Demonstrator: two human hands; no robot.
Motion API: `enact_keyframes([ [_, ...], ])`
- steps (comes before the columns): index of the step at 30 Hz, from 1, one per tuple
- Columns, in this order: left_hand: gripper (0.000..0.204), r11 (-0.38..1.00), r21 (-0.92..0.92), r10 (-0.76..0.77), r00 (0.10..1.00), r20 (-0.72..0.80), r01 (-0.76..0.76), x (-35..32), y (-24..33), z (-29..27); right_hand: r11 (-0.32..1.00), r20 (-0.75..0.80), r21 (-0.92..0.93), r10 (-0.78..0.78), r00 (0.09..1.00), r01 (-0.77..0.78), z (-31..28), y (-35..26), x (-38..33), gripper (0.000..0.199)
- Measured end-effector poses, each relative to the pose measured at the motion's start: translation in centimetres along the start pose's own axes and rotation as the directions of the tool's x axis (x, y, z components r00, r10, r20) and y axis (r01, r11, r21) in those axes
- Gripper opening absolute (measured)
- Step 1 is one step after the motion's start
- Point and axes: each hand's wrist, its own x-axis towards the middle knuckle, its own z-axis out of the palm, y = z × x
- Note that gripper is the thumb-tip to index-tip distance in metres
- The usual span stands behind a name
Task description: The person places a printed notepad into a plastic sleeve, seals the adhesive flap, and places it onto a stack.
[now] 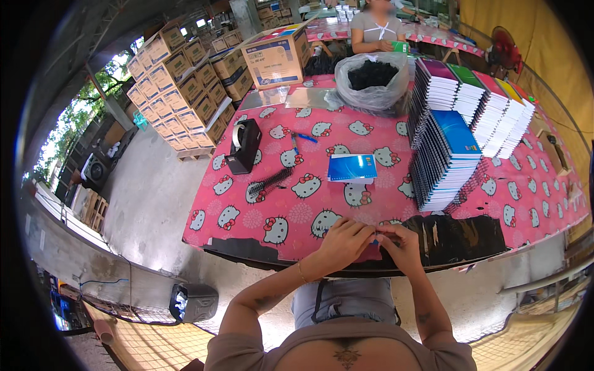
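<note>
Close to the near table edge, my left hand (344,243) and my right hand (402,245) meet with fingertips pinched together. A speck of blue shows between them; what it belongs to is too small and covered to make out. Just beyond my hands lies a small blue-covered notebook (352,166). To its left is a bundle of black spiral binding coils (270,183). Farther off, two blue pens (305,137) lie beside a black tape dispenser (245,146). At the right stands a tall stack of blue spiral notebooks (447,162).
More notebook stacks (489,111) in several colours stand behind the blue one. A clear plastic bag (371,93) holds black coils. Cartons stand on the table (275,59) and in a pile (179,93) at the left. A person (375,31) works across the table.
</note>
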Motion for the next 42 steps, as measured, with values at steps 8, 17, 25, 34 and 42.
enact_keyframes([
  [8, 0.029, 0.999, 0.002, -0.039, 0.999, 0.001, 0.039, 0.4, 0.3, -0.7, 0.993, -0.046, -0.083, -0.088, 0.995, 0.084, 0.4, -0.8, 0.1, 0.022],
  [17, 0.021, 0.999, 0.001, -0.034, 0.999, -0.009, 0.034, 0.5, 0.5, -0.8, 0.991, -0.035, -0.107, -0.078, 0.996, 0.074, 0.2, -1.1, 0.1, 0.018],
  [25, 0.020, 0.999, -0.031, -0.033, 0.999, -0.035, 0.032, 0.4, 0.8, -0.6, 0.999, -0.033, -0.050, 0.021, 0.999, -0.023, -0.3, 0.2, -0.1, 0.019],
  [34, 0.023, 1.000, -0.026, -0.005, 0.998, -0.058, 0.004, 0.4, 0.7, -0.5, 0.991, 0.098, -0.106, 0.087, 0.991, -0.077, -2.1, -0.8, 0.7, 0.019],
  [42, 0.026, 0.997, -0.017, 0.072, 0.994, -0.077, -0.074, 0.3, 0.2, -0.2, 0.969, 0.184, -0.164, 0.216, 0.959, -0.187, -3.3, -1.5, 1.7, 0.017],
])
